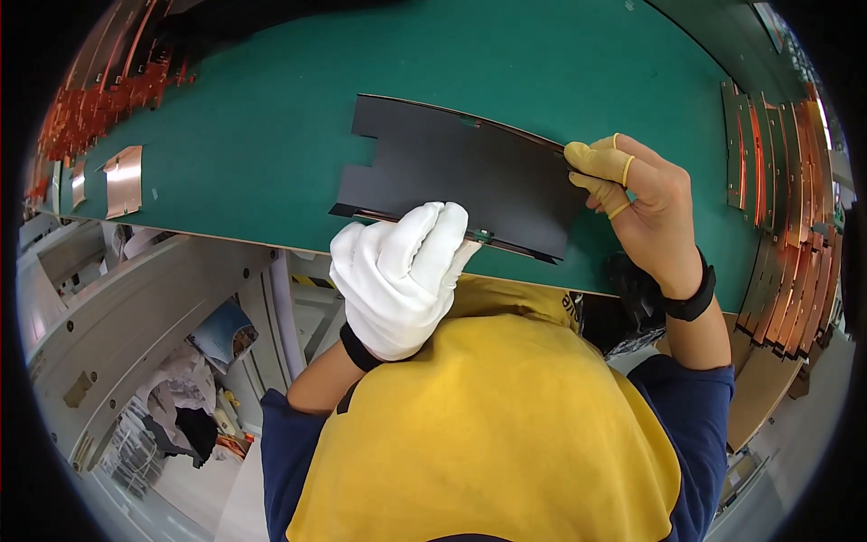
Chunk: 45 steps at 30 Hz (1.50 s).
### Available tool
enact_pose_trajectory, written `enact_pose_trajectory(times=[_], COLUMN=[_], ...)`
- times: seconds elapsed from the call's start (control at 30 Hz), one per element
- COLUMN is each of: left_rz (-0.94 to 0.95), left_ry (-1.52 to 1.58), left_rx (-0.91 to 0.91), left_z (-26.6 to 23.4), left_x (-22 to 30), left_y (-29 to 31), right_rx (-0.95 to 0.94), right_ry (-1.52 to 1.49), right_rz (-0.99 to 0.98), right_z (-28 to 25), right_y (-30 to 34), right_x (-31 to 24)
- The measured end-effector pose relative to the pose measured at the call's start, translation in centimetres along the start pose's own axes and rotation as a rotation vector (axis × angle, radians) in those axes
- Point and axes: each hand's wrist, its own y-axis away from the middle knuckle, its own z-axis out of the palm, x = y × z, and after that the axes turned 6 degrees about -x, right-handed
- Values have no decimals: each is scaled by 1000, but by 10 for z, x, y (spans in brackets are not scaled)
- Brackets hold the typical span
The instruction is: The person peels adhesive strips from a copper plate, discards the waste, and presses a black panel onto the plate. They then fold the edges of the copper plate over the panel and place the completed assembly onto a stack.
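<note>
A flat black panel (pixel 461 172) with a notch in its left end and thin folded long edges is held over the green tabletop, near its front edge. My left hand (pixel 402 271), in a white glove, has its fingers closed on the panel's near long edge. With yellow finger cots on the fingertips, my right hand (pixel 632 190) pinches the panel's far right corner between thumb and fingers. Black bands circle both wrists. The fingertips under the panel are hidden.
Stacks of copper-coloured sheet parts (pixel 786 226) line the table's right side. More copper parts (pixel 108 108) are piled at the far left, with a small copper piece (pixel 125 181) nearer the front edge. A black plastic bag (pixel 632 289) hangs by the table edge beside my right forearm.
</note>
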Motion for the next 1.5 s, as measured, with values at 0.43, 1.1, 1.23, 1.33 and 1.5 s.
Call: enact_pose_trajectory(times=[0.43,1.1,1.23,1.33,1.5], left_rz=[30,9,16,15,19], left_ry=[22,17,6,27,51], left_rx=[-37,-17,7,17,39], left_z=[-2,1,3,3,7], left_x=[-3,-4,-5,-5,-8], left_y=[0,2,2,2,1], right_rx=[-26,31,136,125,-91], right_ry=[123,548,564,661,786], right_rz=[-68,-197,-93,-114,-296], right_z=[1,13,11,6,7], right_y=[2,3,-14,-21,-49], right_x=[3,1,-3,-4,-2])
